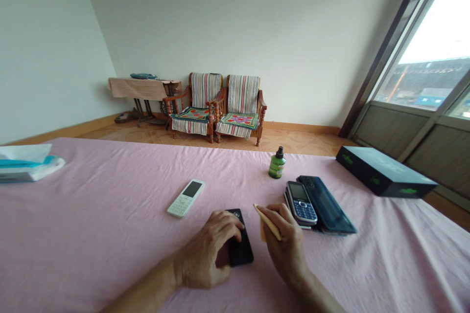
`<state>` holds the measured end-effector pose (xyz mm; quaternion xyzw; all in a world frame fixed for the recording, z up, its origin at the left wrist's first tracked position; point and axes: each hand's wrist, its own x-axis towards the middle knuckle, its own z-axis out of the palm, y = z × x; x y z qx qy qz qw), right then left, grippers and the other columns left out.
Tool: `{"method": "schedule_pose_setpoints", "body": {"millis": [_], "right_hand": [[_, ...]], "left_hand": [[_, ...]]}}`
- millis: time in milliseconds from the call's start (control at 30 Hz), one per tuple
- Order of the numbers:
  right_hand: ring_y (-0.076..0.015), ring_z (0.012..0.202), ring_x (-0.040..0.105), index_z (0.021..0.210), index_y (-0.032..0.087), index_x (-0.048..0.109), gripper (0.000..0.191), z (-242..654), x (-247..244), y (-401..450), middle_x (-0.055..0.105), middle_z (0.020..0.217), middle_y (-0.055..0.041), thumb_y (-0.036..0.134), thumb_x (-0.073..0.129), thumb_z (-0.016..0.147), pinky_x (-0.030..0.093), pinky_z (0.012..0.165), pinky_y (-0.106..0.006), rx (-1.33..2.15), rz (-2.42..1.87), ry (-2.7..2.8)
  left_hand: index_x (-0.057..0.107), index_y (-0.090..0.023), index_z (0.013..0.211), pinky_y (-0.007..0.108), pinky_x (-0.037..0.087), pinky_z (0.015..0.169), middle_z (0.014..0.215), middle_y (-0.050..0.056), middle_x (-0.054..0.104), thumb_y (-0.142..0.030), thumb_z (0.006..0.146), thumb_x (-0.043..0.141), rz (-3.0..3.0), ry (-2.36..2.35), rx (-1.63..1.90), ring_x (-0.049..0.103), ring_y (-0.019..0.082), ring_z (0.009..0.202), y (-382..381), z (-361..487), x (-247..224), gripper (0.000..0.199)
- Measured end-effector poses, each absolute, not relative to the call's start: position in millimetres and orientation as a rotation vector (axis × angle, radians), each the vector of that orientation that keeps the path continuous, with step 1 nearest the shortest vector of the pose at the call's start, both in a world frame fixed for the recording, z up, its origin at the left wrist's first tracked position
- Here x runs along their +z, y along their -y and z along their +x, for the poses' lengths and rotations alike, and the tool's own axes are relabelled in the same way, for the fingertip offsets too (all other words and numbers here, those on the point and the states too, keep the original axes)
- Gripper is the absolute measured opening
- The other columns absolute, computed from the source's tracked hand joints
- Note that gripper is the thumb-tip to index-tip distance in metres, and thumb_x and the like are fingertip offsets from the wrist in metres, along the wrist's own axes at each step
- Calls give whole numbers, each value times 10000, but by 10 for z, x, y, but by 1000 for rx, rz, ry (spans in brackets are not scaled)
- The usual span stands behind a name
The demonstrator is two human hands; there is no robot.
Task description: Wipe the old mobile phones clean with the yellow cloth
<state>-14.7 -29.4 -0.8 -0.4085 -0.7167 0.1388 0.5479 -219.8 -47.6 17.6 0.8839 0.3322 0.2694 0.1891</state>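
A black mobile phone (242, 249) lies face-down on the pink cloth, its round camera part at the top. My left hand (209, 249) grips it from the left, fingertips over its upper part and thumb at its lower left edge. Just to the phone's right, my right hand (286, 244) is closed on a pale yellow folded cloth (270, 225), whose pointed tip sticks out toward the phone. A white keypad phone (186, 199) lies to the left of my hands. To the right, a dark blue keypad phone (301, 203) rests on another phone beside a dark smartphone (326, 205).
A green spray bottle (277, 164) stands behind the phones. At the right is a black box (382, 171), at the far left a tissue pack (29, 166). Beyond the pink-covered surface (110, 215) stand two wooden chairs (215, 107) and a cloth-covered sewing table (139, 89).
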Motion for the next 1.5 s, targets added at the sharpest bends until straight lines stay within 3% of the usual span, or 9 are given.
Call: {"method": "schedule_pose_setpoints", "body": {"millis": [167,333,467,533,600,733,867,1133,1500], "right_hand": [[-152,713,604,1027,180,700,266,-166,-78,283,566,858,-60,142,486,875,507,588,-230,412,-966,1733],[-154,737,602,1045,203,696,311,-167,-118,277,573,863,-57,98,467,861,515,637,-241,359,-966,1780],[-162,758,585,1067,215,685,381,-187,-113,314,567,869,-59,43,446,825,513,671,-263,303,-947,1905],[-164,741,568,1056,214,684,368,-207,-106,333,563,856,-58,46,446,831,510,658,-270,285,-954,1974],[-166,735,555,1049,214,682,330,-224,-102,338,561,848,-58,70,452,861,505,647,-272,256,-952,2028],[-168,752,548,1049,228,678,303,-222,-102,305,565,860,-57,107,438,909,498,658,-280,198,-941,2041],[-167,763,548,1036,234,680,298,-214,-108,257,566,859,-52,119,431,920,488,667,-275,169,-959,2022],[-164,766,508,749,186,642,243,-313,-85,270,549,791,-26,5,509,842,437,661,-257,251,-1072,2184],[-160,755,520,801,191,626,224,-242,-132,471,554,833,-37,21,501,875,443,646,-245,298,-1064,2211]], "left_hand": [[493,-236,1027,468,286,1042,1197,66,517,-76,494,544,2485,-936,668,454,301,1152,469,-2241,199,559],[493,-245,1118,469,322,1038,1285,76,471,-174,595,708,2390,-1063,726,414,314,1212,457,-2250,156,570],[322,-226,1359,558,279,1055,1357,146,405,-444,491,868,2342,-1310,726,358,387,1259,447,-2254,14,1048],[173,-234,1443,595,244,1060,1403,166,356,-446,420,899,2339,-1381,672,314,416,1287,452,-2253,-53,1273],[40,-258,1476,606,237,1057,1411,163,348,-374,438,900,2327,-1414,655,313,412,1291,463,-2240,-81,1353],[-44,-289,1480,591,260,1051,1393,140,388,-292,484,878,2301,-1344,671,359,386,1275,488,-2197,-30,1357],[-48,-291,1484,615,214,1062,1447,149,346,-396,500,872,2318,-1238,606,313,404,1318,491,-2195,17,1352],[-74,-284,1484,644,214,1049,1477,171,298,-449,525,852,2313,-1278,571,280,417,1336,470,-2234,-56,1343],[60,-246,1495,635,193,1062,1436,170,365,-485,497,852,2320,-1266,559,305,417,1313,458,-2197,-27,1296]]}}
